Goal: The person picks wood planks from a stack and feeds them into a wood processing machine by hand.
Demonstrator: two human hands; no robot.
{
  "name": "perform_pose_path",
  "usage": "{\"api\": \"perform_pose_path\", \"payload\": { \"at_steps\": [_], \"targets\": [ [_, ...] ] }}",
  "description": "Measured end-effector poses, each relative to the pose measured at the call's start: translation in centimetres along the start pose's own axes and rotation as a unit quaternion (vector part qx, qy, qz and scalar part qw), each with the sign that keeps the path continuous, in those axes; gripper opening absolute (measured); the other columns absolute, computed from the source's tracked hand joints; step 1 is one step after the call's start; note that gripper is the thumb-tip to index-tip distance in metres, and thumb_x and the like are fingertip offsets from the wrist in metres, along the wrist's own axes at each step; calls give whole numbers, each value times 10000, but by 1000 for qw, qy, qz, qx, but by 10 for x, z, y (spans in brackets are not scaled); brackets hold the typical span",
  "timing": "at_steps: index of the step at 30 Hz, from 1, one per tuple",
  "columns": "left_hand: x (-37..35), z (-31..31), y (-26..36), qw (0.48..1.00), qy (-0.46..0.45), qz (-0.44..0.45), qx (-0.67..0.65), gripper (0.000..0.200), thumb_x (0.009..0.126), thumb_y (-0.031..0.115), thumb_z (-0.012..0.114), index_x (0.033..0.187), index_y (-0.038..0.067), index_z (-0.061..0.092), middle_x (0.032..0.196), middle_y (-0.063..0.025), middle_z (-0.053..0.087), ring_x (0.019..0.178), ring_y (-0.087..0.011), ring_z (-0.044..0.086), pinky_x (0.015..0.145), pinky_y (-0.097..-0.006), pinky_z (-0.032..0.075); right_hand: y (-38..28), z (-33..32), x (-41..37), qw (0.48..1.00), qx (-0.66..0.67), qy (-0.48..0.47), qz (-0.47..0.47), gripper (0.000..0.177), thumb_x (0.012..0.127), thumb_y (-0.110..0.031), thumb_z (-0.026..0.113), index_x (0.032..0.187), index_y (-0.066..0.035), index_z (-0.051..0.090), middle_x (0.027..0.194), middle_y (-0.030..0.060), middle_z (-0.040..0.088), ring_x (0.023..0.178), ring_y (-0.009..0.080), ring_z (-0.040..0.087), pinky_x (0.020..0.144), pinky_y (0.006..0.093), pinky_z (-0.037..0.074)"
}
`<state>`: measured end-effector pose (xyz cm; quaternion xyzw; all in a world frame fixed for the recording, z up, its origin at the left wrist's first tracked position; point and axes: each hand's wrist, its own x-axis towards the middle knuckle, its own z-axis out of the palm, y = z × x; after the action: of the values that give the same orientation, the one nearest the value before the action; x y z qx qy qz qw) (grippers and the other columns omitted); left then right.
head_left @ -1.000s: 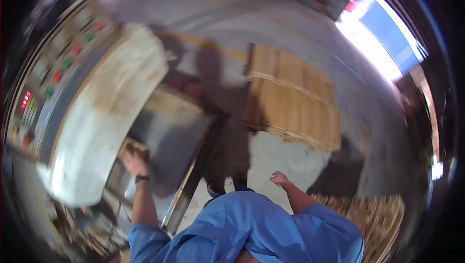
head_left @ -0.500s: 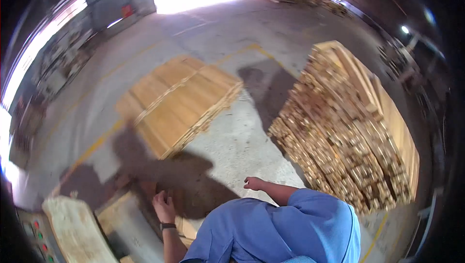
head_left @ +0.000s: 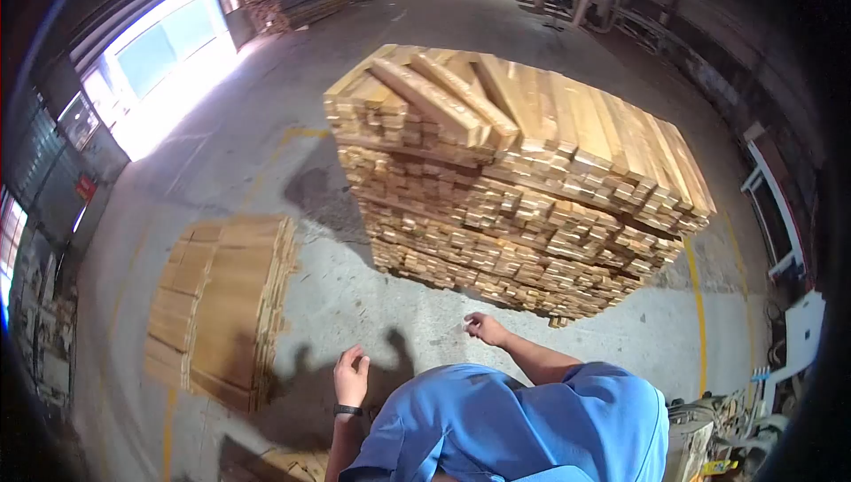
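My left hand [head_left: 351, 377], with a dark band at the wrist, is held over the concrete floor with its fingers slightly bent and apart. Nothing is in it. My right hand [head_left: 485, 329] is in front of my body, fingers loosely curled, with no object visible in it. It is nearest to a tall stack of sawn timber pieces [head_left: 523, 234], but apart from it. Several loose timber pieces lie slanted on top of the stack. To the left of my left hand, a low stack of flat wooden boards [head_left: 232, 305] lies on the floor.
Yellow lines [head_left: 694, 305] mark the concrete floor [head_left: 355, 305]. Machine parts [head_left: 740, 424] stand at the lower right. A bright doorway [head_left: 168, 52] is at the upper left, with more stacked wood [head_left: 292, 12] beyond it. A wooden surface [head_left: 284, 464] shows at the bottom left.
My view has turned to the right, so the timber stack is now in the middle and the board stack at the left. The machine with buttons has left the view. Both hands remain free.
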<state>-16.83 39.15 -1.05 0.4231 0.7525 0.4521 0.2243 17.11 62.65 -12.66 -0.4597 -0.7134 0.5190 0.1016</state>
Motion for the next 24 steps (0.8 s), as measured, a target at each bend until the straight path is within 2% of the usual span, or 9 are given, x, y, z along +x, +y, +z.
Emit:
{"api": "perform_pose_path", "payload": {
  "at_steps": [3,5,7,9,11,14,18,21,24],
  "targets": [
    [48,36,15,991,-81,-10,-102,380,952,74,645,1313,-23,572,1152,-141,701,1059,-208,674,939,-311,524,-40,-67,-1,977,86,182,-63,424,972,-245,638,1314,-3,575,950,72,685,797,142,647,730,301,538],
    [84,52,33,974,-149,-31,-166,369,995,140,620,1330,-5,564,1184,-144,686,1045,-208,671,927,-319,536,-72,-116,10,928,199,303,-84,451,997,-277,625,1352,-13,542,1012,72,686,852,144,645,771,297,531],
    [118,65,66,939,-200,-78,-268,372,1010,185,611,1328,-3,566,1195,-152,679,1043,-219,671,923,-334,544,-146,-170,-7,886,320,321,-94,486,1013,-297,610,1395,-19,498,1146,88,640,931,159,629,843,297,519],
    [156,75,98,916,-242,-70,-313,421,1039,281,563,1354,1,542,1199,-159,673,1043,-240,673,922,-365,553,-195,-207,-6,851,312,400,-136,496,1012,-258,595,1410,8,466,1185,128,619,1025,209,624,898,360,519],
    [194,87,123,886,-280,-82,-361,464,1047,329,542,1380,7,516,1232,-164,655,1068,-253,665,948,-383,543,-195,-239,14,831,171,482,-219,538,984,-270,637,1418,-4,464,1271,148,560,1138,232,576,975,374,483],
    [245,101,164,814,-326,-82,-474,516,1047,413,511,1392,30,491,1270,-162,624,1131,-281,636,997,-417,515,-270,-260,-1,773,-40,581,-251,620,899,-250,728,1422,-40,472,1322,184,531,1232,298,523,1037,417,444],
    [310,121,202,712,-392,-126,-569,531,1034,489,493,1340,55,513,1257,-141,613,1179,-300,598,1030,-437,487,-350,-263,-1,751,-289,553,-216,668,875,-262,742,1438,-38,460,1352,201,530,1282,359,480,1094,480,383],
    [344,130,239,671,-430,-124,-592,562,1021,513,506,1349,57,507,1284,-138,599,1196,-299,583,1047,-436,475,-385,-268,22,768,-379,492,-156,689,868,-252,737,1454,-36,446,1354,218,553,1336,390,440,1128,513,339],
    [373,152,266,590,-486,-124,-632,619,993,532,546,1381,54,479,1357,-138,555,1265,-305,526,1101,-447,420,-395,-277,44,794,-418,432,-89,701,871,-250,714,1476,-45,426,1310,238,603,1395,402,393,1162,532,291]
  ]
}}
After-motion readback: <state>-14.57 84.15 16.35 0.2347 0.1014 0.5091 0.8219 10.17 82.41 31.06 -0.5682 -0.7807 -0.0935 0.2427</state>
